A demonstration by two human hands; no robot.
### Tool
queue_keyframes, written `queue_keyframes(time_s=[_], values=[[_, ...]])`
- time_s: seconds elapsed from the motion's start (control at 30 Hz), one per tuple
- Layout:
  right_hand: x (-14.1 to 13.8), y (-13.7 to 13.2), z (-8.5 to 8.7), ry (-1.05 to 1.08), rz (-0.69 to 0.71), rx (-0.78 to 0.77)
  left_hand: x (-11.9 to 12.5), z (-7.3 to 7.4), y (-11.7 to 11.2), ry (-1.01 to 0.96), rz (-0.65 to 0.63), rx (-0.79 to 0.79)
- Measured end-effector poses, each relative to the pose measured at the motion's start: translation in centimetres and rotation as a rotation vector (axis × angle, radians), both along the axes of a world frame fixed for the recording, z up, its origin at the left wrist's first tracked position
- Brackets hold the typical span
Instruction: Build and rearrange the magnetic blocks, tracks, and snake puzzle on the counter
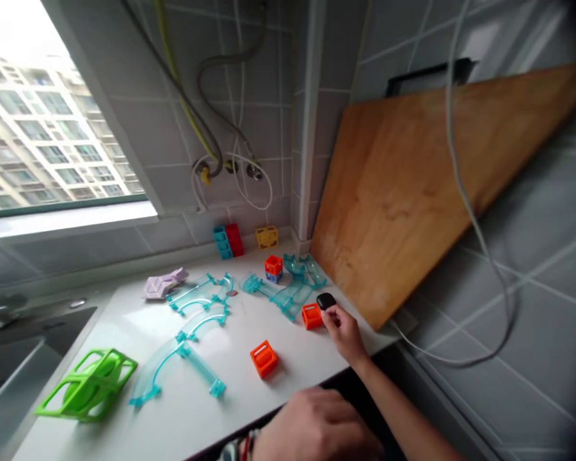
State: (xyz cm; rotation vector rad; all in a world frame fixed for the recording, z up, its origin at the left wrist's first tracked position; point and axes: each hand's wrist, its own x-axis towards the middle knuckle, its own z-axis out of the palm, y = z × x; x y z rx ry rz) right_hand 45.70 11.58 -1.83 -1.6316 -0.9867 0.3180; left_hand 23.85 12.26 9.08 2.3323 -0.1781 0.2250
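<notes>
My right hand [344, 334] reaches over the counter with its fingers pinched at the right side of an orange toy block [311, 316]. Just beyond the fingertips is a small rounded black case [326, 301]. Low in the view and blurred, my left hand [314, 426] is curled closed in front of the counter edge; its fingertips are hidden, so anything inside cannot be seen. A second orange block [264, 358] lies nearer the edge. Behind, an orange block [273, 264] sits on a blue block [274, 278], beside joined clear teal track pieces [290, 297].
More teal track [203, 314] winds across the counter's left half. A green frame piece [93, 385] and a lilac piece [164, 283] lie near the sink [43, 339]. Teal-red [228, 241] and yellow blocks [267, 237] stand by the wall. A wooden board [413, 173] leans at right.
</notes>
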Motion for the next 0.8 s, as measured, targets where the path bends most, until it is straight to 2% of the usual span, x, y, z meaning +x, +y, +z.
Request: queue_keyframes(time_s=[0.07, 0.1, 0.17, 0.23, 0.33, 0.43, 0.53, 0.63, 0.8], values=[[0.2, 0.0, 0.2, -0.003, 0.016, -0.007, -0.4, 2.3, 2.1, 0.003, 0.287, 0.043], [0.3, -0.1, 0.3, -0.006, 0.017, -0.009, -0.7, 2.8, 3.2, 0.002, 0.416, 0.113], [0.4, -0.2, 0.4, -0.006, 0.014, -0.01, -1.7, 2.4, 5.4, 0.019, 0.605, 0.266], [0.4, -0.4, 0.4, -0.001, 0.015, -0.004, -2.8, 1.0, 7.0, 0.031, 0.746, 0.355], [0.4, -0.6, 0.3, 0.004, 0.03, 0.008, -3.7, -1.2, 7.5, 0.033, 0.816, 0.326], [0.4, -0.5, 0.0, 0.001, 0.043, 0.022, -3.6, -2.7, 6.0, -0.036, 0.873, 0.145], [0.5, -0.5, -0.1, -0.006, 0.053, 0.033, -3.1, -4.3, 4.2, -0.169, 0.992, 0.009], [0.6, -0.6, -0.2, -0.012, 0.063, 0.044, -2.7, -6.1, 3.4, -0.235, 1.09, 0.005], [0.4, -0.3, -0.2, -0.058, 0.092, 0.064, -2.5, -8.0, 3.9, -0.217, 1.084, 0.016]])
